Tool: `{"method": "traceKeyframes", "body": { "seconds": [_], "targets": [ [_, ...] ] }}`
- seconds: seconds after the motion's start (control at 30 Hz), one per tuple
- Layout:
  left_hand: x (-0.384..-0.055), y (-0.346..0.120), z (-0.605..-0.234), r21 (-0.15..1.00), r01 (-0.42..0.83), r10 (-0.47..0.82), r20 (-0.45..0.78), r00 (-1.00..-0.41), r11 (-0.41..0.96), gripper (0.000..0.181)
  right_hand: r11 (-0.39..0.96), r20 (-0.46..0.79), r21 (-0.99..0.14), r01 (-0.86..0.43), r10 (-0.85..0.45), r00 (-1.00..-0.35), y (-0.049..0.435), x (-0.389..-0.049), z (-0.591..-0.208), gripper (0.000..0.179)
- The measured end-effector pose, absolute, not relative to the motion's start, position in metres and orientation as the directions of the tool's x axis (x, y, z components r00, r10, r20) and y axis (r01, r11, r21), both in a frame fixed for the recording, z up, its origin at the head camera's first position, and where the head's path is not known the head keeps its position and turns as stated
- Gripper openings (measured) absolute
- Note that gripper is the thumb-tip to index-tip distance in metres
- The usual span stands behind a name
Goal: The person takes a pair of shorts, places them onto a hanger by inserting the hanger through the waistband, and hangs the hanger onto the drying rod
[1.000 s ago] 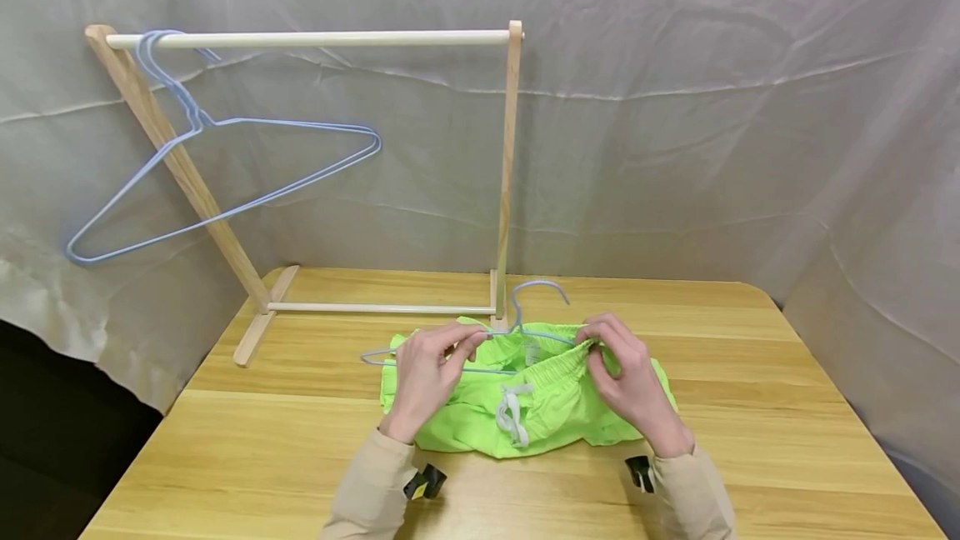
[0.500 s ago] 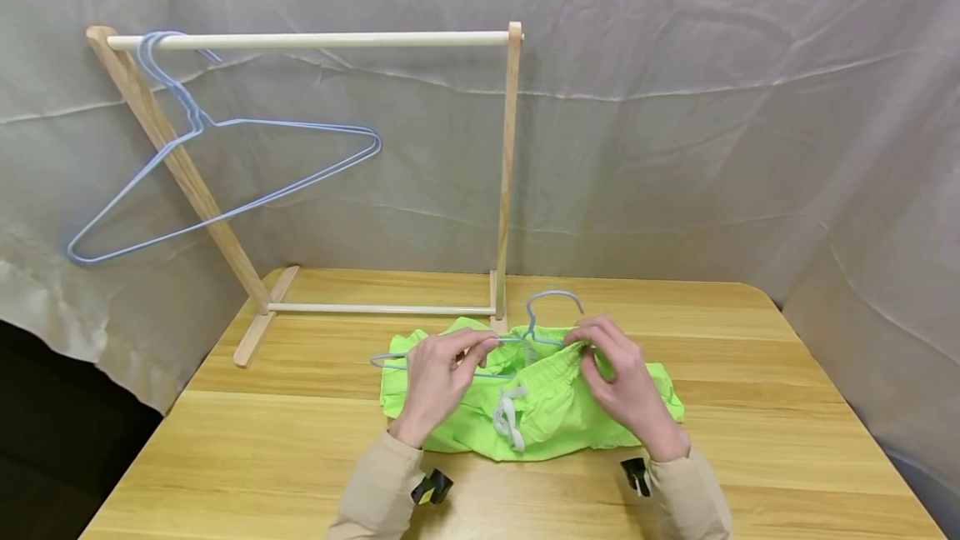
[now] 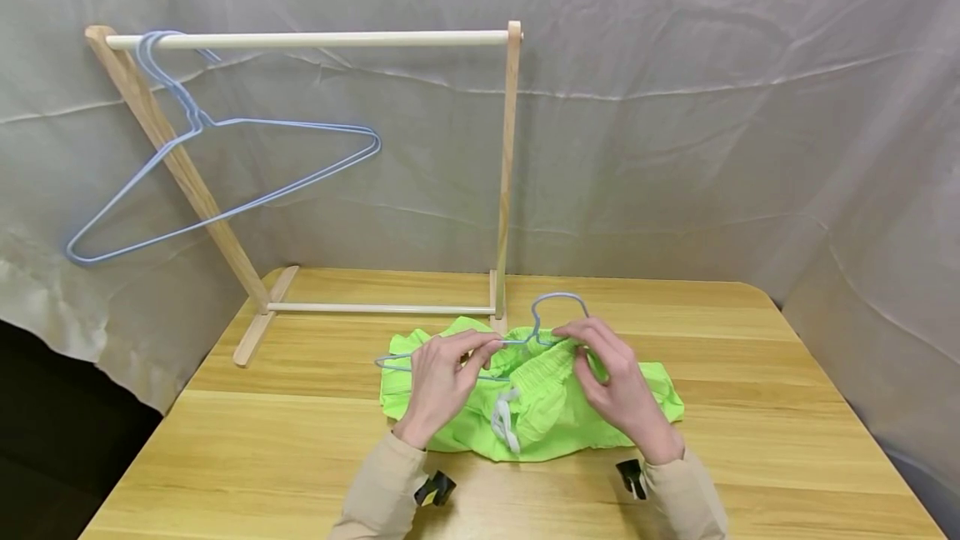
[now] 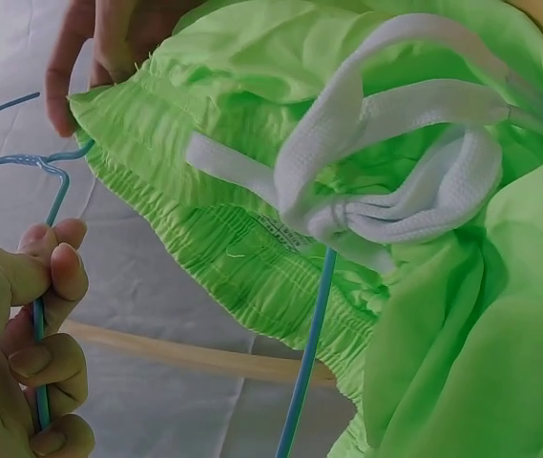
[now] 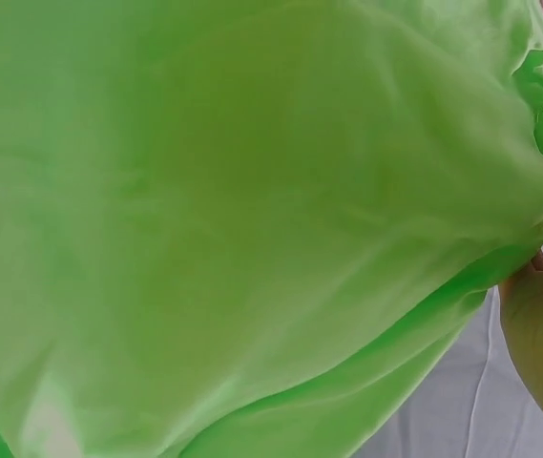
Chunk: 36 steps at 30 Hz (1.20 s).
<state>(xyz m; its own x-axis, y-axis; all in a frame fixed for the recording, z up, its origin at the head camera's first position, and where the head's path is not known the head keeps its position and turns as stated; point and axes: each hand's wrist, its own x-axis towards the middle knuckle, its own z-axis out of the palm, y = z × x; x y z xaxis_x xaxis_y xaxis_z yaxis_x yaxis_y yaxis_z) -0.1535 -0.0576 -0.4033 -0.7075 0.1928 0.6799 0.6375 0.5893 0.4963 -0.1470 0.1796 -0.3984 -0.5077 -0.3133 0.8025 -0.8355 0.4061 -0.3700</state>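
I'm seeing the green shorts (image 3: 558,419) lying on the table (image 3: 750,407), their waistband (image 3: 546,373) bunching around a blue hanger (image 4: 308,353). The left hand (image 3: 442,380) is curling its fingers closed around the hanger's wire. The right hand (image 3: 621,382) is pinching the waistband's edge. Behind, more hangers (image 3: 199,120) are hanging from a rack (image 3: 315,40).

Head view bright, faint glare on tabletop (image 3: 525,498); right wrist view dimmer, shorts (image 5: 252,191) soft.
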Motion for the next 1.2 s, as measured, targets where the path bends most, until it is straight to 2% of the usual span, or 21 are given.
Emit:
{"method": "traceKeyframes", "body": {
  "seconds": [0.23,0.43,0.53,0.8,1.03,1.13,1.2],
  "targets": [
    [-0.1535,-0.0567,-0.4043,0.499,0.634,0.188,0.679,-0.710,0.590,0.009,0.414,0.766,-0.411,-0.813,-0.328,-0.554,0.1773,-0.1446,-0.3991,0.052],
    [-0.1532,-0.0558,-0.4043,0.515,0.631,0.185,0.672,-0.717,0.580,0.010,0.386,0.798,-0.353,-0.852,-0.351,-0.489,0.1741,-0.1466,-0.4003,0.056],
    [-0.1529,-0.0554,-0.4039,0.517,0.633,0.188,0.671,-0.718,0.576,0.010,0.387,0.802,-0.340,-0.857,-0.357,-0.479,0.1732,-0.1461,-0.4001,0.051],
    [-0.1519,-0.0549,-0.4040,0.534,0.632,0.205,0.650,-0.732,0.562,0.011,0.449,0.760,-0.358,-0.819,-0.369,-0.535,0.1744,-0.1434,-0.4015,0.039],
    [-0.1509,-0.0532,-0.4039,0.570,0.629,0.248,0.605,-0.757,0.529,0.015,0.485,0.811,-0.303,-0.820,-0.321,-0.489,0.1733,-0.1456,-0.4023,0.021],
    [-0.1517,-0.0525,-0.4040,0.580,0.665,0.254,0.633,-0.731,0.471,0.020,0.481,0.828,-0.323,-0.815,-0.273,-0.490,0.1749,-0.1464,-0.4028,0.018],
    [-0.1527,-0.0522,-0.4034,0.569,0.714,0.248,0.683,-0.686,0.408,0.023,0.472,0.840,-0.347,-0.810,-0.227,-0.492,0.1763,-0.1471,-0.4026,0.018]
  ]
}}
